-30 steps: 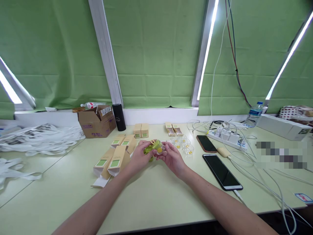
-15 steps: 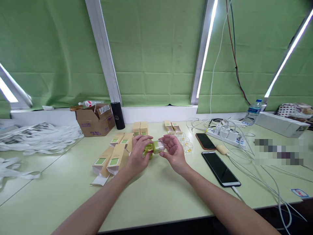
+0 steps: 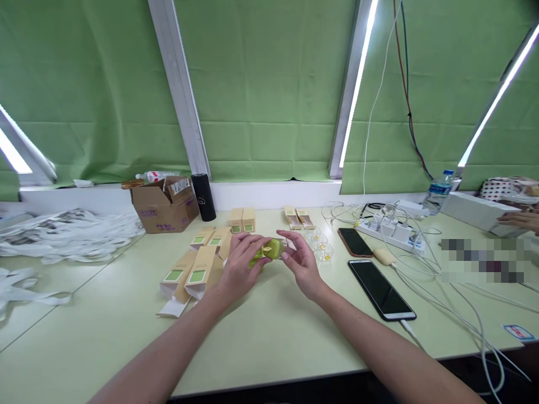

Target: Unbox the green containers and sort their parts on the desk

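My left hand (image 3: 243,265) is closed around a small green container (image 3: 275,248) with a clear plastic end, held over the middle of the table. Another green piece (image 3: 256,258) shows under its fingers, partly hidden. My right hand (image 3: 302,264) grips the clear end between thumb and fingers, with the forefinger raised. Clear plastic cups (image 3: 323,253) with yellow dots stand just beyond my right hand. Left of my left hand lie several beige cartons (image 3: 205,272) with green labels, the nearest with open flaps.
Two beige cartons (image 3: 242,219) stand behind, and two open ones (image 3: 298,217) lie further right. At right are phones (image 3: 381,290), cables and a power strip (image 3: 391,234). A co-worker's hand (image 3: 522,220) touches a white box (image 3: 471,212). White straps (image 3: 63,235) pile up at left.
The green container between my hands has turned, so its green side now shows where a clear and whitish part showed before. A co-worker's hand has come in at the right edge.
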The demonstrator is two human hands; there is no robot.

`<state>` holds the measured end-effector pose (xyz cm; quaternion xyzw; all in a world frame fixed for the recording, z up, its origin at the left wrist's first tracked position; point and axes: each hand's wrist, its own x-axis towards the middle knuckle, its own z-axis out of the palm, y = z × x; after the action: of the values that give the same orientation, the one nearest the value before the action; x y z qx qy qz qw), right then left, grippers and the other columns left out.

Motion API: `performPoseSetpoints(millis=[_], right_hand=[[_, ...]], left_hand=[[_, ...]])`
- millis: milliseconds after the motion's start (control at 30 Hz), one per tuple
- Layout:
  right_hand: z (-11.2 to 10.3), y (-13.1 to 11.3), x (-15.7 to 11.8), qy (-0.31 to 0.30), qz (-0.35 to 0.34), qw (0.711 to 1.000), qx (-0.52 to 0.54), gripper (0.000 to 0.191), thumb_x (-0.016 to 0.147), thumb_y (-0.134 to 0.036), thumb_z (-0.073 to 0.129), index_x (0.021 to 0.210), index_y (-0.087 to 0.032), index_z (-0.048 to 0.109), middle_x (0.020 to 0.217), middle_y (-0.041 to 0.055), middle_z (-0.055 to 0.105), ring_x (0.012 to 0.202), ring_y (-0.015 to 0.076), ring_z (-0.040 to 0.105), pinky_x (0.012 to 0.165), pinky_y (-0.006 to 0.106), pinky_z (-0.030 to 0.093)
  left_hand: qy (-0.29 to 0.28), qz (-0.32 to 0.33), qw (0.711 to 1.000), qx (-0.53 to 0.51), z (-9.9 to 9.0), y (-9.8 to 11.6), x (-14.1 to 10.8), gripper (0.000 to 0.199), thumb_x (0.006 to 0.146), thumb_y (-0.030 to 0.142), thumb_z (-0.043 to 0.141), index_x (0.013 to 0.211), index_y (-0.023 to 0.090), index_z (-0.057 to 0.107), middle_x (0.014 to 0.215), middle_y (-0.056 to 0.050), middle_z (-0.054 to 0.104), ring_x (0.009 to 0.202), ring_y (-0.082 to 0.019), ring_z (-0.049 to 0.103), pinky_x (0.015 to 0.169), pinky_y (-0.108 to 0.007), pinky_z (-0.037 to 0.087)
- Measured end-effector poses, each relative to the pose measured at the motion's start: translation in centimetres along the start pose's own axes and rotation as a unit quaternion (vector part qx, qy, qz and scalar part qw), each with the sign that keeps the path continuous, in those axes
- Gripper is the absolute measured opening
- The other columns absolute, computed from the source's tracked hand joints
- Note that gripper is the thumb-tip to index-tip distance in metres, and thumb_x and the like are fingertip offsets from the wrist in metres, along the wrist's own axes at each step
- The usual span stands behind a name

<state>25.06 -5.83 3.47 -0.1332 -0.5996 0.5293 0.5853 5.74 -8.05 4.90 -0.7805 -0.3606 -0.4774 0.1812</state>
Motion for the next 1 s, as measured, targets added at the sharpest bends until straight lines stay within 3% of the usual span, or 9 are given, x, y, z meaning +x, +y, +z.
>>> performPoseSetpoints(millis=[200, 500, 833, 1000], right_hand=[[0.0, 0.7, -0.2, -0.021, 0.081, 0.996, -0.024, 0.051, 0.082, -0.039, 0.085, 0.125, -0.03, 0.058, 0.112, 0.0036, 0.069, 0.092, 0.0204, 0.072, 0.09, 0.041, 0.06], [-0.3, 1.1, 0.0, -0.009, 0.061, 0.984, -0.165, 0.043, 0.08, -0.03, 0.081, 0.121, -0.029, 0.068, 0.117, 0.0045, 0.07, 0.11, 0.0236, 0.064, 0.088, 0.038, 0.055], [-0.3, 1.3, 0.1, -0.027, 0.035, 0.976, -0.213, 0.044, 0.081, -0.024, 0.078, 0.124, -0.028, 0.07, 0.116, 0.0046, 0.073, 0.099, 0.0227, 0.064, 0.087, 0.038, 0.051], [-0.2, 1.0, 0.2, -0.026, 0.026, 0.974, -0.224, 0.041, 0.082, -0.025, 0.077, 0.123, -0.028, 0.071, 0.111, 0.0041, 0.073, 0.096, 0.0226, 0.062, 0.082, 0.038, 0.049]], left_hand=[[-0.037, -0.059, 0.997, -0.034, 0.1, -0.1, -0.2, 0.027, 0.099, 0.032, 0.066, 0.125, 0.024, 0.07, 0.109, -0.01, 0.071, 0.112, -0.028, 0.054, 0.101, -0.048, 0.05], [-0.01, -0.191, 0.972, -0.137, -0.2, 0.0, 0.4, 0.016, 0.094, 0.035, 0.07, 0.094, 0.022, 0.079, 0.1, -0.01, 0.075, 0.109, -0.028, 0.062, 0.094, -0.044, 0.055], [-0.02, -0.276, 0.941, -0.196, -0.2, 0.6, 0.7, 0.014, 0.09, 0.033, 0.07, 0.083, 0.023, 0.077, 0.093, -0.007, 0.079, 0.088, -0.023, 0.072, 0.08, -0.037, 0.058], [-0.006, -0.293, 0.937, -0.19, -0.2, 1.2, 0.7, 0.017, 0.092, 0.034, 0.067, 0.082, 0.022, 0.073, 0.096, -0.007, 0.078, 0.092, -0.023, 0.072, 0.079, -0.034, 0.055]])
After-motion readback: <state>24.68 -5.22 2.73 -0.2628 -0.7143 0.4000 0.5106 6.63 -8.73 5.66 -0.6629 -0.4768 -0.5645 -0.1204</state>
